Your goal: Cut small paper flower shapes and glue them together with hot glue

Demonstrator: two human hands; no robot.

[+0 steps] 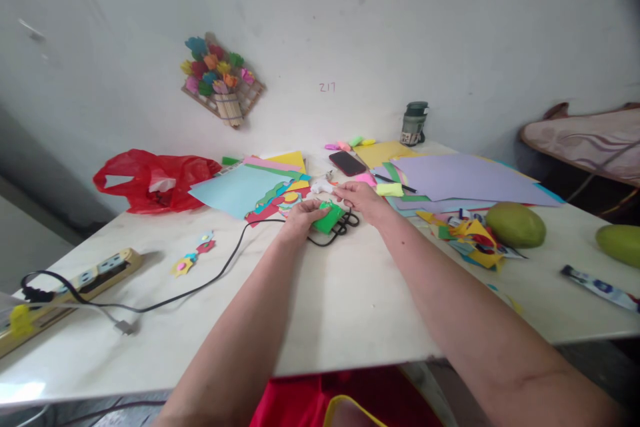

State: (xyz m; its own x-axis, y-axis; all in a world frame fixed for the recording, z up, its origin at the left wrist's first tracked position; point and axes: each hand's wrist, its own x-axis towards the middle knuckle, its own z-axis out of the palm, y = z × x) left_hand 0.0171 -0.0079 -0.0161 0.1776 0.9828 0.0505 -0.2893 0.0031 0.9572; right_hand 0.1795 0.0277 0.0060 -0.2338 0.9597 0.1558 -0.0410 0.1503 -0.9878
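Observation:
Near the middle of the white table, my left hand (304, 215) is closed on a small bright green piece (327, 219), holding it by its left side. My right hand (361, 199) is just to the right and a little above, its thumb and fingers pinched together by a white crumpled item (323, 187); what is between the fingertips is too small to make out. A coiled black cable (350, 219) lies under and beside the green piece. Colored paper cutouts (291, 198) lie behind my left hand.
A power strip (107, 267), paper flowers (183, 266) and a red bag (150, 180) are at left. Behind are a phone (347, 163) and a tumbler (414, 124). Purple paper (465, 177), paper scraps (475, 240), green fruit (516, 225) and a tube (600, 288) lie at right.

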